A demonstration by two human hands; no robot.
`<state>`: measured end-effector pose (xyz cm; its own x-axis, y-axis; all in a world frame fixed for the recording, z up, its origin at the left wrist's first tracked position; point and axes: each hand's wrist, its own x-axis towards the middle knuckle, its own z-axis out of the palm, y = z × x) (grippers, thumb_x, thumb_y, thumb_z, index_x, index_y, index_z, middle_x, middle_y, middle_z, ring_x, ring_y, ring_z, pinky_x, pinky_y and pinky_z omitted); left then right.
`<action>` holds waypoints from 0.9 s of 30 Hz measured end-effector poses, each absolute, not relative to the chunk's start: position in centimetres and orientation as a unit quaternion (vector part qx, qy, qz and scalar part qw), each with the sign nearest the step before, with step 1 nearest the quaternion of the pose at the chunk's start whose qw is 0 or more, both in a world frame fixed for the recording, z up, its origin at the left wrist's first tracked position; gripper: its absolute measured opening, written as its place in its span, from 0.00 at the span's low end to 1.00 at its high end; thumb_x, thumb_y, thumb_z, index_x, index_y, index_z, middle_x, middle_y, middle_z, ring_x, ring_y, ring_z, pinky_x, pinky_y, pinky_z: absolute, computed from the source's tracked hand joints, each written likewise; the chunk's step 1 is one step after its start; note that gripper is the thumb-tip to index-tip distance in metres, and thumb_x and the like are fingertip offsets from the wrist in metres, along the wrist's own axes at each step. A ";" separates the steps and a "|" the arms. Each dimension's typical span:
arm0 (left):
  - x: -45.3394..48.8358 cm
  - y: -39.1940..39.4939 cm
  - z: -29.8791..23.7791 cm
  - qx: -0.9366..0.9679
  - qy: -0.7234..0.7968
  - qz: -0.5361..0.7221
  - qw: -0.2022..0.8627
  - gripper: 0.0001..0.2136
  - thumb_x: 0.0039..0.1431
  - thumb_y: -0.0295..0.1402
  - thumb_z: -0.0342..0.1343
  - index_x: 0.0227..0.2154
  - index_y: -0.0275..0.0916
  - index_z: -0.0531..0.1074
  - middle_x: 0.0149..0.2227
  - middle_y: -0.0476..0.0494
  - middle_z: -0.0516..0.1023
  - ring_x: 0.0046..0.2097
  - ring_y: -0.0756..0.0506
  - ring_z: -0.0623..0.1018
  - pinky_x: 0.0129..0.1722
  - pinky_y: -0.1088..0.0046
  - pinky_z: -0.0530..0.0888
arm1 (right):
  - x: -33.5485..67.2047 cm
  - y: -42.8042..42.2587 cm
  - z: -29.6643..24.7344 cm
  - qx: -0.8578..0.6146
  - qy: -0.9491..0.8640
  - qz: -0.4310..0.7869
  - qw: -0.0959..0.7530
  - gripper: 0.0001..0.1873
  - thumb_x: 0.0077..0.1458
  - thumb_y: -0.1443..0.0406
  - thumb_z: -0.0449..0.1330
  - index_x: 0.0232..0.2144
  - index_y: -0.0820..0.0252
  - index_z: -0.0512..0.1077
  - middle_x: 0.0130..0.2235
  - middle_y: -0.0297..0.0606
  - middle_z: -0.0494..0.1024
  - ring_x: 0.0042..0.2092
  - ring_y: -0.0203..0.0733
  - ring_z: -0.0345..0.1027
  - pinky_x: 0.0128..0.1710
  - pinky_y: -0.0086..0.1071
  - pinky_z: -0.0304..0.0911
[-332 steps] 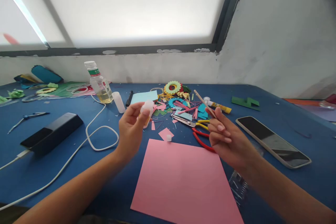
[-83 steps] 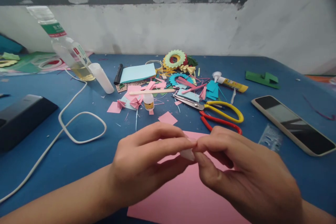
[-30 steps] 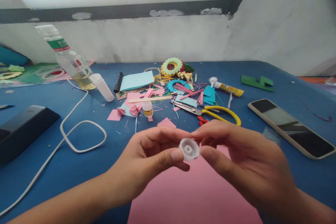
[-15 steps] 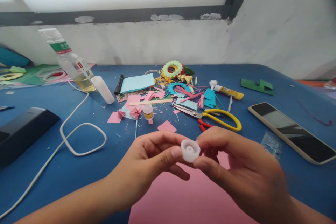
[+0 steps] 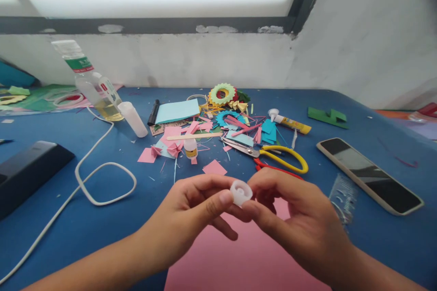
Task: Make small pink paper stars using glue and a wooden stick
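A small white plastic cap (image 5: 241, 193), its hollow side tilted up and toward me, is pinched between both hands. My left hand (image 5: 198, 209) grips its left side with thumb and fingers, the lower fingers stretched beneath it. On the other side, my right hand (image 5: 293, 209) holds the cap between thumb and forefinger. Under the hands lies a large sheet of pink paper (image 5: 239, 254). Beyond them stand a small white bottle with a yellow label (image 5: 190, 148) and scissors (image 5: 283, 158) with yellow and red handles.
Paper scraps, a wooden stick (image 5: 194, 136) and a glue tube (image 5: 292, 123) lie across the blue table. At right are a phone (image 5: 370, 175) and a clear plastic ruler (image 5: 344, 198). A leaning bottle (image 5: 90, 84), white cylinder (image 5: 133, 119), cable (image 5: 102, 202) and dark box (image 5: 34, 173) occupy the left.
Both hands have shifted slightly left with the cap, which has turned a little between the fingers. The view has moved slightly; more of the clear ruler shows.
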<state>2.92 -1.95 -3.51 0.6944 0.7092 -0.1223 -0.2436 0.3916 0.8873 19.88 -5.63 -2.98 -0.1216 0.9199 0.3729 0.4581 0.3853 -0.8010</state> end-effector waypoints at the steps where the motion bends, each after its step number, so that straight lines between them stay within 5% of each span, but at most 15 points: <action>1: 2.9 -1.9 -3.5 0.470 0.259 0.298 0.790 0.07 0.56 0.32 0.57 0.37 0.45 0.77 0.32 0.50 0.77 0.34 0.52 0.76 0.30 0.80 0.76 | 19.8 -5.6 -3.1 -0.494 -0.701 0.266 0.440 0.07 0.52 0.61 0.60 0.26 0.57 0.69 0.23 0.28 0.72 0.23 0.29 0.63 0.20 0.22 0.60; 6: 3.0 -1.4 -3.7 0.498 0.322 0.299 0.748 0.04 0.54 0.34 0.59 0.32 0.40 0.76 0.28 0.49 0.76 0.33 0.50 0.76 0.28 0.81 0.75 | 20.4 -4.9 -3.5 -0.487 -0.736 0.266 0.389 0.06 0.55 0.62 0.57 0.30 0.57 0.71 0.25 0.30 0.73 0.24 0.31 0.63 0.23 0.25 0.60; 14: 2.8 0.0 -3.9 0.499 0.394 0.363 0.681 0.08 0.52 0.37 0.59 0.29 0.37 0.72 0.33 0.47 0.75 0.34 0.49 0.74 0.29 0.78 0.73 | 27.2 -1.3 -1.8 -0.693 -0.677 0.048 0.243 0.14 0.59 0.57 0.50 0.33 0.58 0.71 0.32 0.37 0.76 0.28 0.38 0.67 0.29 0.33 0.60; 18: 2.7 0.4 -4.2 0.506 0.403 0.366 0.669 0.09 0.51 0.38 0.59 0.28 0.37 0.71 0.31 0.46 0.75 0.35 0.48 0.74 0.29 0.76 0.73 | 29.8 0.6 -2.5 -0.721 -0.684 0.068 0.094 0.09 0.57 0.63 0.54 0.32 0.59 0.72 0.33 0.41 0.76 0.34 0.42 0.69 0.35 0.36 0.64; 20: 2.7 0.3 -4.3 0.513 0.407 0.365 0.662 0.10 0.51 0.39 0.59 0.27 0.36 0.70 0.30 0.46 0.75 0.34 0.48 0.74 0.29 0.76 0.73 | 30.4 1.9 -3.0 -0.724 -0.683 0.087 0.036 0.11 0.59 0.61 0.53 0.41 0.61 0.69 0.42 0.39 0.73 0.40 0.39 0.68 0.40 0.38 0.66; 27: 2.8 -0.1 -4.1 0.522 0.402 0.368 0.656 0.10 0.50 0.38 0.59 0.27 0.35 0.69 0.28 0.47 0.73 0.31 0.50 0.73 0.29 0.76 0.73 | 29.2 6.1 -2.4 -0.667 -0.712 0.198 -0.098 0.15 0.59 0.61 0.53 0.46 0.60 0.67 0.48 0.41 0.70 0.44 0.42 0.67 0.43 0.41 0.66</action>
<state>2.82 -0.09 -4.09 0.4062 0.9024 -0.1439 -0.0626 0.1846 0.9808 29.17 6.12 -2.43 -0.0921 0.9107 -0.4028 0.9880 0.0332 -0.1509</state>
